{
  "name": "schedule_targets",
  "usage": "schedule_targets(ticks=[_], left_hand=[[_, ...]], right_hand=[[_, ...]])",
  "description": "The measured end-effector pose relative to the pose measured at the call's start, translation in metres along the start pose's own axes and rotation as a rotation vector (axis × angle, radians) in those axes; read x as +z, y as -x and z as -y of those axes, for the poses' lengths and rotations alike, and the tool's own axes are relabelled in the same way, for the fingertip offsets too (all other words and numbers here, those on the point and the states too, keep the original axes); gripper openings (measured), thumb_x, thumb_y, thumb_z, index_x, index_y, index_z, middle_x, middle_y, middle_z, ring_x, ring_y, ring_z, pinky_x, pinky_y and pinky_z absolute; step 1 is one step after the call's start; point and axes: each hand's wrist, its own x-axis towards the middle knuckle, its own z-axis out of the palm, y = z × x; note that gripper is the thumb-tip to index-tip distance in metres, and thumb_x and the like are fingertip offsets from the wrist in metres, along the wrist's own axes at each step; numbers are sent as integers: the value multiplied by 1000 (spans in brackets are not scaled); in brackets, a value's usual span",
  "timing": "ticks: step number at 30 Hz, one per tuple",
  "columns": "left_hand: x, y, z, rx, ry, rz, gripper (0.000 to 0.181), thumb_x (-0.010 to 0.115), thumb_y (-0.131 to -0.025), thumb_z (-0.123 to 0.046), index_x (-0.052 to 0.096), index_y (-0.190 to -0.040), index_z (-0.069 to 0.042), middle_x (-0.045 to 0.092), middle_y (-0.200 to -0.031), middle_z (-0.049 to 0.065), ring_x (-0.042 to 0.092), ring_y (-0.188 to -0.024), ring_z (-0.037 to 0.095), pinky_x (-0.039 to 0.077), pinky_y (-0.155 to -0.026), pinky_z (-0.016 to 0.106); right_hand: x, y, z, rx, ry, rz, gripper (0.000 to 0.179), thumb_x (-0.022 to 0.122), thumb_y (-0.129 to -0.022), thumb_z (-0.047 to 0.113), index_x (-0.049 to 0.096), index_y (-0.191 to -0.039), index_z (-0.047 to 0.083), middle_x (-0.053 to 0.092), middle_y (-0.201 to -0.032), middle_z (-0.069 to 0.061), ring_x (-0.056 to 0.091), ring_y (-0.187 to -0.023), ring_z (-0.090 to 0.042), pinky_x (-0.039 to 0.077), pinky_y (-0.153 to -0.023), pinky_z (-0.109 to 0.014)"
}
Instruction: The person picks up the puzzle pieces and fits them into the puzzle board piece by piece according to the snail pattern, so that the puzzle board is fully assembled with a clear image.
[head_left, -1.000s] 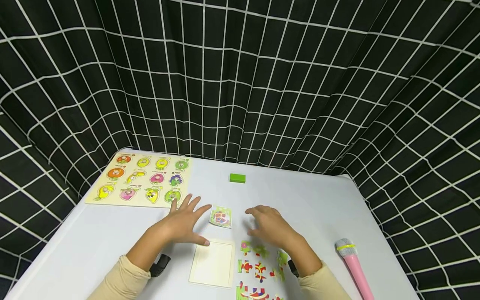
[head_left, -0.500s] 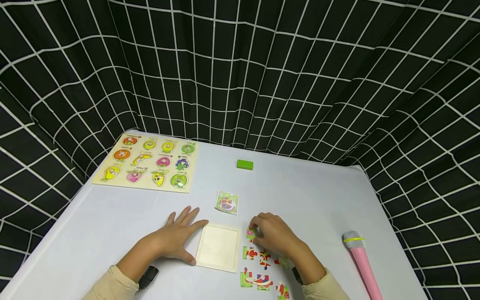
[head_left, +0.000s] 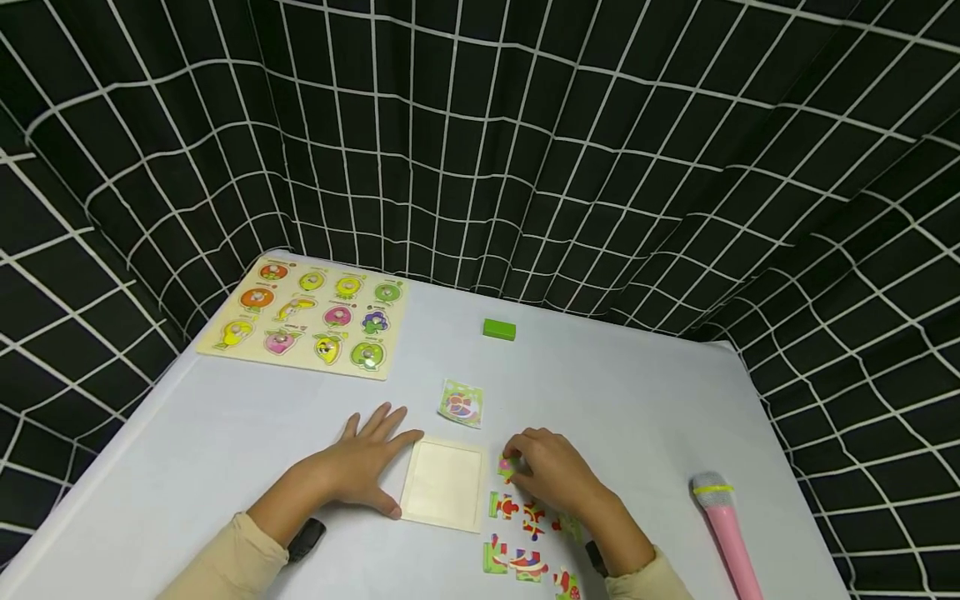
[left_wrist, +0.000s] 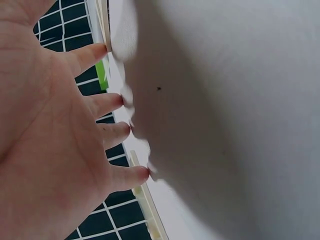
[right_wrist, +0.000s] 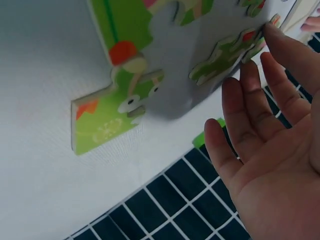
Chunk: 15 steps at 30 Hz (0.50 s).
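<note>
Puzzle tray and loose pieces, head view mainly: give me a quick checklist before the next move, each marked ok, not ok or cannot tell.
1. Right hand on a piece: ok, it pinches the pink-flower piece.
2. That piece lifted off the table: cannot tell.
3. Puzzle tray steadied: ok, the left hand touches its left edge.
4. Tray recess free: ok, no piece inside.
5. All loose pieces in clear view from the head: not ok, the right hand and forearm cover part of the group.
6. Picture card uncovered: ok, beyond the tray.

Left hand [head_left: 360,467] splayed; right hand [head_left: 553,470] curled
</note>
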Motion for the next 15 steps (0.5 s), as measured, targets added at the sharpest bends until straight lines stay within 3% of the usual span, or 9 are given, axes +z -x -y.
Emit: schedule_targets(ticks=[5, 11, 15], left_hand=[[-2, -3, 1, -1, 3, 8, 104, 84, -63, -53, 36, -149, -19, 14, -161, 19, 3, -148, 42, 6, -110, 71], [-4, -2, 0, -20, 10, 24, 104, 85, -64, -53, 36, -149, -19, 13, -161, 18, 4, -148, 41, 6, -111, 69], [-4, -4, -1, -31, -19, 38, 104, 83, -65, -55, 34, -151, -20, 12, -162, 16, 4, -149, 39, 7, -112, 68]], right_hand=[[-4, -4, 4, 5, 18, -50, 26, 83, -76, 23, 70, -98, 17, 66, -96, 7, 60, -89, -13, 48, -83, -38], [-4, -23, 21, -132, 66, -137, 24, 83, -77, 25, 71, -96, 16, 68, -95, 5, 62, -89, -13, 51, -82, -37], [0, -36, 35, -202, 76, -145, 23, 82, -78, 27, 73, -96, 16, 69, -98, 5, 63, -91, -13, 51, -85, -37]])
